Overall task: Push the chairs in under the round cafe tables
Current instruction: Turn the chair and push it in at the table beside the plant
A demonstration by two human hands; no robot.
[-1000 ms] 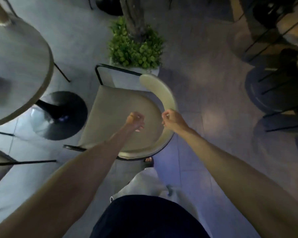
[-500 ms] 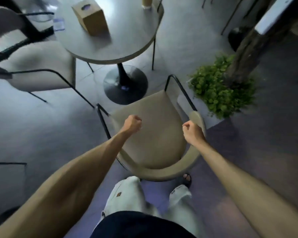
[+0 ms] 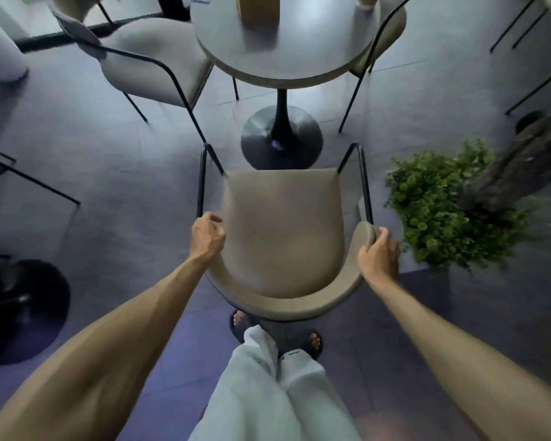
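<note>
Both hands on the beige chair [image 3: 280, 230] now: left hand [image 3: 206, 238] at the left end of its curved backrest, right hand [image 3: 379, 256] wrapped around the right end. Round counter [image 3: 299, 65] straight ahead, its black base [image 3: 280, 138] just beyond the seat's front edge.

Leafy potted plant [image 3: 439, 205] right; brown box [image 3: 257, 9] on tabletop, blurred

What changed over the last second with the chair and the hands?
The chair has been swung round: a second ago it lay side-on beside the table, and now its open front faces the table's base, squared up. The left hand and right hand have spread to the two ends of the curved backrest. Both still grip it; the plant stays at its right.
</note>
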